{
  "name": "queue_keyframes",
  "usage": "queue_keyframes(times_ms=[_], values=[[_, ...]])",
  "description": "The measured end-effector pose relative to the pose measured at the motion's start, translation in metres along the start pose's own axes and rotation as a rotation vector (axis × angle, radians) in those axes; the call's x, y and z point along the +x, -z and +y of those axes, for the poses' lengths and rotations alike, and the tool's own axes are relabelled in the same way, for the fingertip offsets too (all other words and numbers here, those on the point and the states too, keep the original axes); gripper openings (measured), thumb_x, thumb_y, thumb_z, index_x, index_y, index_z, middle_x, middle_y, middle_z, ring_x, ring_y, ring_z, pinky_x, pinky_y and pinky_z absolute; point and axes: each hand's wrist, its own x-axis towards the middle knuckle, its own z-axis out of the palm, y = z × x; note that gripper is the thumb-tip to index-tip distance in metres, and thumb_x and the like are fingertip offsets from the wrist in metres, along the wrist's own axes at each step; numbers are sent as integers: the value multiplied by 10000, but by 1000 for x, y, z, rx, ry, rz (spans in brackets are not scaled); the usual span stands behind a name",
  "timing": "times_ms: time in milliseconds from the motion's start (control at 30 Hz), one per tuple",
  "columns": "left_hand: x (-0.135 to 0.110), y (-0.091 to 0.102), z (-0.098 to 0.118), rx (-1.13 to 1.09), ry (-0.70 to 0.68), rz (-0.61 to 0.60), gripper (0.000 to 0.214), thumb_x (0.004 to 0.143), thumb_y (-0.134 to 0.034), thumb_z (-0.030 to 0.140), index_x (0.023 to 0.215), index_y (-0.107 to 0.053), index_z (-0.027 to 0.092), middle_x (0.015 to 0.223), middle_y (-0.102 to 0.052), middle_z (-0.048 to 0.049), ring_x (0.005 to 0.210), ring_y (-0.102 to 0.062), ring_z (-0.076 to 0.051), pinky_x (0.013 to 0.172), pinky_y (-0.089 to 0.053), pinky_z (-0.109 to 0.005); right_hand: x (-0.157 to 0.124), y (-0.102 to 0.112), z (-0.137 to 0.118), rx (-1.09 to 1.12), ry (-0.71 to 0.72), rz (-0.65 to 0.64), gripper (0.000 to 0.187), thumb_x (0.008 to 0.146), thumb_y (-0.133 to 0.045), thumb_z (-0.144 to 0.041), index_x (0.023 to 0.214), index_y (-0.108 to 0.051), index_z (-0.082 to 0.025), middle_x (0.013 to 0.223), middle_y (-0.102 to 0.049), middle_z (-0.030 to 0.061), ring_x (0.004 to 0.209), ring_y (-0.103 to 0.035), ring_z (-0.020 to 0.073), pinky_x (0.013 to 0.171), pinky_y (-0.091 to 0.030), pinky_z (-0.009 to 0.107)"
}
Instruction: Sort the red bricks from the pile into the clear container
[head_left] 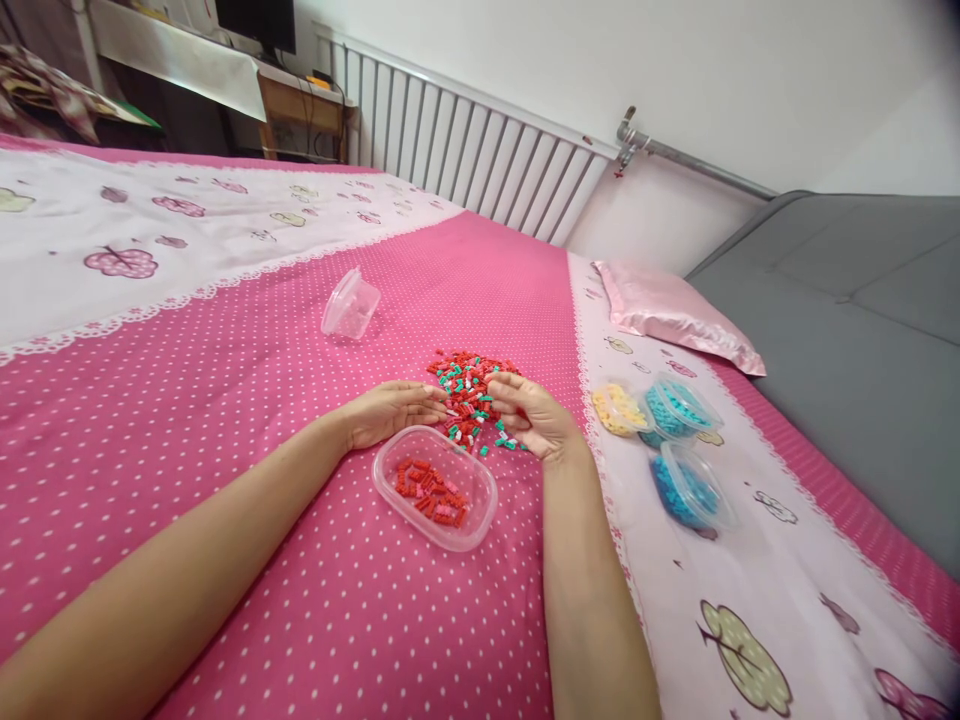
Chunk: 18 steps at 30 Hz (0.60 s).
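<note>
A heap of small red, teal and white bricks (pixel 466 385) lies on the pink dotted bedspread (pixel 225 420). My left hand (pixel 394 410) rests flat at the heap's left edge, fingers stretched toward the pieces. My right hand (pixel 529 415) sits at the heap's right edge with its fingers curled in a pinch among the bricks; what they hold is too small to make out. Just in front of both hands stands a clear oval tub (pixel 480 500) holding several red bricks (pixel 429 490).
An empty clear tub (pixel 349 304) lies on its side farther back. Right of my hands stand tubs of yellow (pixel 616 408), teal (pixel 675 405) and blue (pixel 690 490) bricks. A pink pillow (pixel 675 315), a grey sofa (pixel 847 340) and a radiator (pixel 465 145) lie beyond.
</note>
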Motion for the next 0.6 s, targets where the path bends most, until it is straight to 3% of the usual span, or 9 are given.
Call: queue_keyframes(times_ms=[133,300,467,600], values=[[-1,-1,1,7,3,9,199,856,-529,186,950,-674,86,940,-709,-139,899,-666,-172,873,-493,-261,3,2,-6,501,-26,-45,124,673,-726,-174,738,-621,-184,779,-590,8,602,-489,34,326,-271,52],[-2,-3,2,1,13,27,198,859,-514,174,927,-675,82,903,-715,-126,882,-671,-173,854,-501,-251,3,0,-12,766,-11,-59,54,778,-647,-232,821,-632,-203,916,-620,41,831,-586,83,473,-490,84],[-2,-4,3,-3,19,40,203,868,-498,172,913,-673,80,896,-715,-122,871,-673,-170,844,-507,-245,-1,-9,-18,799,-51,31,113,841,-569,-274,812,-632,-184,848,-647,31,875,-606,104,658,-564,177],[-2,-3,2,-5,20,34,200,864,-508,176,923,-673,80,896,-713,-128,862,-671,-167,842,-509,-245,-8,-21,-23,598,-83,-45,130,842,-568,-294,788,-639,-199,727,-631,-12,722,-596,80,637,-545,190]])
